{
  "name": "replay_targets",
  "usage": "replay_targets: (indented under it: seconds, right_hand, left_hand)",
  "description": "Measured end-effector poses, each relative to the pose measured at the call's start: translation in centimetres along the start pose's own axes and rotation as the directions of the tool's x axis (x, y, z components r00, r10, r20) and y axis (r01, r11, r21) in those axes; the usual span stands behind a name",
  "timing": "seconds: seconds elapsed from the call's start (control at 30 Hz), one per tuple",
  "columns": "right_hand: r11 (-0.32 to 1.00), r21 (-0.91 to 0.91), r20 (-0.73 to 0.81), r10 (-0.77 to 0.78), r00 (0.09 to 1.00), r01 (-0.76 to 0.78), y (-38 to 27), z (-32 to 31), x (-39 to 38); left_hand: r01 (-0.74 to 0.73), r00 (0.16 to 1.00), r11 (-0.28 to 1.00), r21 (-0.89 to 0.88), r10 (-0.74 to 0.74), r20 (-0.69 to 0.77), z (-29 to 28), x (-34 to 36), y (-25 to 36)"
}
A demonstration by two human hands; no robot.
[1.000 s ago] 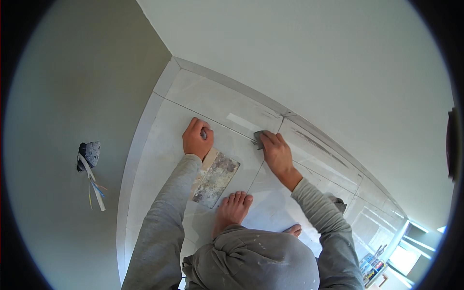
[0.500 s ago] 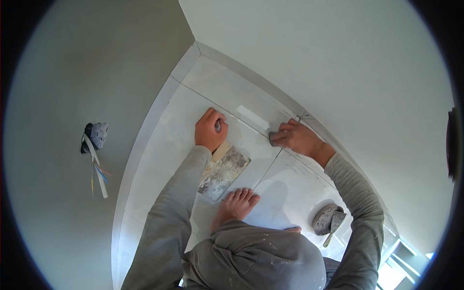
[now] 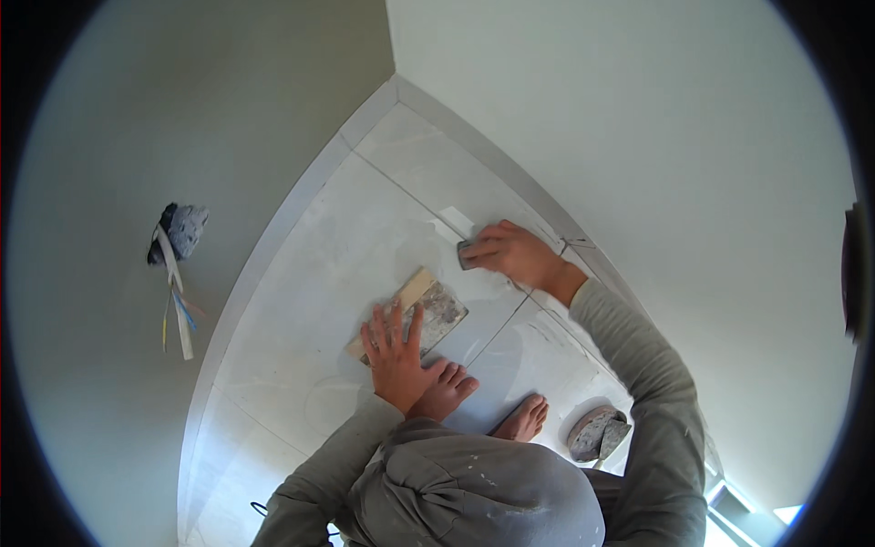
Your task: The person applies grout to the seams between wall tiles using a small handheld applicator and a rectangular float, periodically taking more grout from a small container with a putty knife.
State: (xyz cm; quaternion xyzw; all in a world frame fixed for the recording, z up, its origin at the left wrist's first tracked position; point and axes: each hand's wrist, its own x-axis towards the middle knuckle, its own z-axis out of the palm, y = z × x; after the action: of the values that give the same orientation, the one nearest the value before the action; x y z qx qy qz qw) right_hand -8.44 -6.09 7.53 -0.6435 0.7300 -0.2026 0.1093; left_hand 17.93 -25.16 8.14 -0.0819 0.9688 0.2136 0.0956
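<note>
I saw the right hand pinching a small dark-grey scraper-like piece near the pale floor tiles' dark joint, the left hand spread over a mottled rectangular board; pressing unevenly might have gouged the joint.

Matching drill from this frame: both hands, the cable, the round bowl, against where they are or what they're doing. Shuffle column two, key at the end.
Column one
1. left hand
2. right hand
3. electrical cable
4. round bowl

Column two
A. hanging from a hole in the left wall
B. gripping a small dark grey scraper
C. on the tiled floor, right of the bare feet
D. fingers spread over a rectangular board

Pairs: 1-D, 2-B, 3-A, 4-C
</note>
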Motion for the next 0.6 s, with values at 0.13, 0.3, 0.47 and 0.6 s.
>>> replay_targets:
  seconds: [0.13, 0.3, 0.47, 0.6]
  right_hand:
    - [0.988, -0.064, 0.204, 0.150, 0.967, -0.139, -0.9, -2.4, -0.5]
    - [1.000, -0.004, 0.121, 0.023, 0.992, -0.023, -1.0, -2.7, 0.5]
    - [0.982, -0.086, 0.303, 0.187, 0.935, -0.169, -0.9, -3.2, -2.8]
    - [0.985, 0.017, 0.217, 0.162, 0.962, -0.170, -2.2, -2.5, 0.8]
  left_hand:
    - [0.106, 0.994, 0.993, 0.058, -0.103, -0.046, -0.2, -0.7, -0.7]
    - [0.067, 0.988, 0.994, 0.081, -0.055, -0.146, 0.7, -1.7, -2.1]
    - [0.137, 0.972, 0.983, 0.122, -0.110, -0.208, 0.9, -3.6, -3.4]
    - [0.213, 0.955, 0.967, 0.141, -0.175, -0.239, 0.8, -4.4, -7.0]
